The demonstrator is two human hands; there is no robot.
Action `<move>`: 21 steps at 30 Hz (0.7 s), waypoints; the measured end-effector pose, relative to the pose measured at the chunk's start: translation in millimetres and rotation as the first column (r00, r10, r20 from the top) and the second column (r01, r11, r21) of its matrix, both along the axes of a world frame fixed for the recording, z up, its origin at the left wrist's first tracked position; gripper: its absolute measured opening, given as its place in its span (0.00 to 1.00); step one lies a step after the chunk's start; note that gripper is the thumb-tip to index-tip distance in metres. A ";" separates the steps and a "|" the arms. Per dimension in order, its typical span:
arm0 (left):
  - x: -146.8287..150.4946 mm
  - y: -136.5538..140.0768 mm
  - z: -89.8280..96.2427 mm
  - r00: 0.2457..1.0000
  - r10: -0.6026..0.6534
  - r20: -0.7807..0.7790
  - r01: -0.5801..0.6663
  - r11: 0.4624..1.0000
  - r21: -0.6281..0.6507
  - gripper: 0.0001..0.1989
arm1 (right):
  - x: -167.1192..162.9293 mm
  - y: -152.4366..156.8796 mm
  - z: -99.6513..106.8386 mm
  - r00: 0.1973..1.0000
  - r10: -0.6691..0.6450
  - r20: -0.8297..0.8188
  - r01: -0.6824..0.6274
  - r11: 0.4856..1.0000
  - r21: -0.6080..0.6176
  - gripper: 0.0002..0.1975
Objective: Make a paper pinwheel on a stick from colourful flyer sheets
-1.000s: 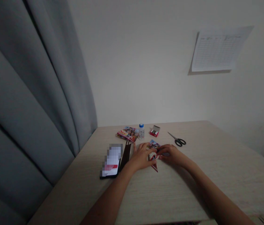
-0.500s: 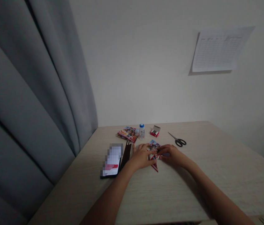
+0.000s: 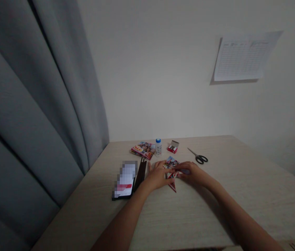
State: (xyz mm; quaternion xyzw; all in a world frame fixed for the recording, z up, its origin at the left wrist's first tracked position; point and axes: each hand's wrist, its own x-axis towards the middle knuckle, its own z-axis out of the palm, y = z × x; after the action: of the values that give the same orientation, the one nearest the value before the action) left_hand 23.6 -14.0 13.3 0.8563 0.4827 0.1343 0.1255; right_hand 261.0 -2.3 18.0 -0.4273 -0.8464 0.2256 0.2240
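A small folded piece of colourful printed paper (image 3: 172,161) lies on the table between my hands, with a pointed red corner toward me. My left hand (image 3: 158,177) rests on its left side, fingers spread and thumb stretched over the paper. On the other side, my right hand (image 3: 190,172) has its fingertips closed on the paper's right edge, thumb below the fingers. Both hands cover part of the paper, so its full shape is hidden.
Left of my left hand lie a phone (image 3: 126,179) and dark brown strips (image 3: 140,173). Farther back are a stack of printed paper (image 3: 144,150), a blue-capped bottle (image 3: 158,147), a small open red box (image 3: 173,147) and scissors (image 3: 199,157). A curtain (image 3: 45,104) hangs at left.
My right fingers have shifted very slightly on the paper. My left hand and the other things stay in place; the view has moved a touch.
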 end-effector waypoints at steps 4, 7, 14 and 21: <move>-1.2 1.5 -0.4 0.999 0.033 0.028 -0.033 0.999 -0.020 0.23 | 1.3 -2.9 7.7 1.000 -0.024 -0.019 0.024 0.999 -0.038 0.19; -2.5 3.1 0.6 0.997 0.038 0.063 -0.036 0.999 -0.036 0.27 | 3.2 -4.1 11.9 1.000 0.003 -0.017 -0.004 0.998 -0.059 0.21; -4.7 6.8 -1.0 0.993 0.007 0.120 -0.004 1.000 -0.027 0.31 | 5.7 -4.4 13.8 0.999 -0.038 -0.016 0.036 0.994 -0.104 0.24; -11.0 9.5 1.7 0.994 0.007 0.108 -0.005 1.000 -0.019 0.38 | 11.4 -1.5 12.5 0.998 -0.061 0.017 0.062 0.991 -0.115 0.23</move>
State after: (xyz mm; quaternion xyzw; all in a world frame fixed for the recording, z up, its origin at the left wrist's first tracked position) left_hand 12.6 -4.5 15.0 0.8450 0.4791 0.1765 0.1590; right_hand 272.4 -3.8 30.5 -0.4668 -0.8199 0.2641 0.2002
